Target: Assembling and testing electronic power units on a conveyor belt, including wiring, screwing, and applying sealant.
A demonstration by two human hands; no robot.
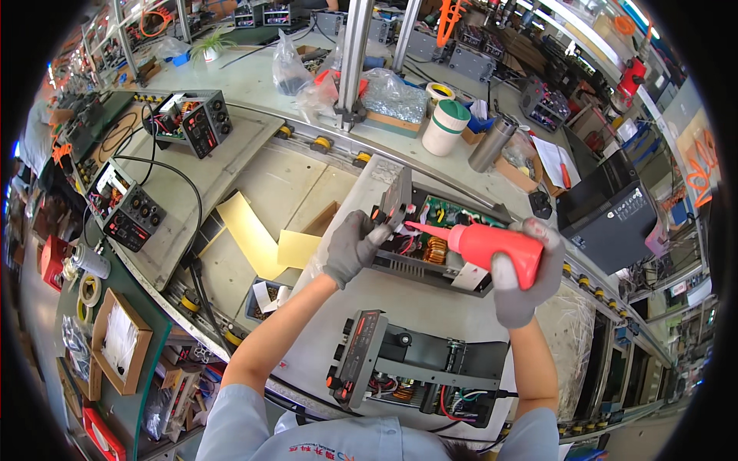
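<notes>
My right hand point(526, 288), in a grey glove, is wrapped round a red squeeze bottle point(503, 250) held nearly level. Its thin nozzle points left, with the tip close behind the front panel point(393, 201) of an open electronic unit point(430, 269). My left hand point(352, 247), also gloved, is closed at the near edge of that panel; its fingertips are partly hidden. Inside the dark housing show a green circuit board point(442, 210) and a copper-wound coil point(435, 250). A second open unit point(419, 369) lies nearer to me, its knobs facing left.
Two more open units point(201, 127) with cables stand on a board at the left. Yellow sheets point(250, 230) lie left of my left hand. Beyond the roller rail are a white jar with a green lid point(446, 127) and a metal flask point(493, 142). A black case point(611, 211) stands right.
</notes>
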